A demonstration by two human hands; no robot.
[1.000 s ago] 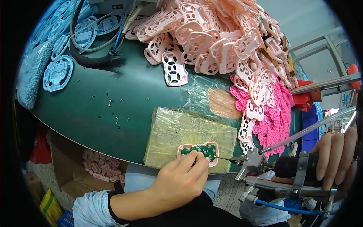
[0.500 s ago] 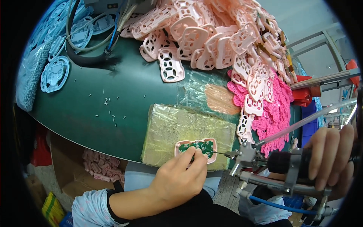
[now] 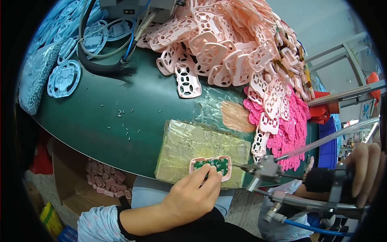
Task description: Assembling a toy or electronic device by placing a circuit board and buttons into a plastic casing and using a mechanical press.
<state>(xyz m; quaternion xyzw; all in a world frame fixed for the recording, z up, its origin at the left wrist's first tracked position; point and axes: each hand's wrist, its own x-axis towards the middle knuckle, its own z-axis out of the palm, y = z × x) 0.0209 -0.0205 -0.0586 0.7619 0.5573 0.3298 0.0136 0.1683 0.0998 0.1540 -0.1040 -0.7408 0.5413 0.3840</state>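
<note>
My left hand (image 3: pixel 192 192) has its fingertips pressed together on a green circuit board (image 3: pixel 219 164) that sits inside a pink plastic shell (image 3: pixel 228 174). The shell lies on a block wrapped in yellowish film (image 3: pixel 177 143). At the far right my right hand (image 3: pixel 365 171) wraps round the black body of a power screwdriver (image 3: pixel 318 180), partly cut off by the picture's dark rim. The tool lies nearly level, with a metal head (image 3: pixel 267 168) and a clear feed tube. Its thin bit points left, close to the shell's right rim; whether they touch I cannot tell.
Pale pink shells (image 3: pixel 213 56) are heaped at the back, beside bright pink parts (image 3: pixel 288 137). Blue parts (image 3: pixel 64 78) and a bag of small blue pieces (image 3: pixel 36 80) lie left. Loose screws (image 3: pixel 120 113) dot the green table (image 3: pixel 141 133). A cardboard box (image 3: pixel 74 183) holds pink pieces below.
My right hand and the screwdriver's rear have moved right, and the bit has drawn back slightly from the board. My left hand stays on the board. The whole view has shifted a little.
</note>
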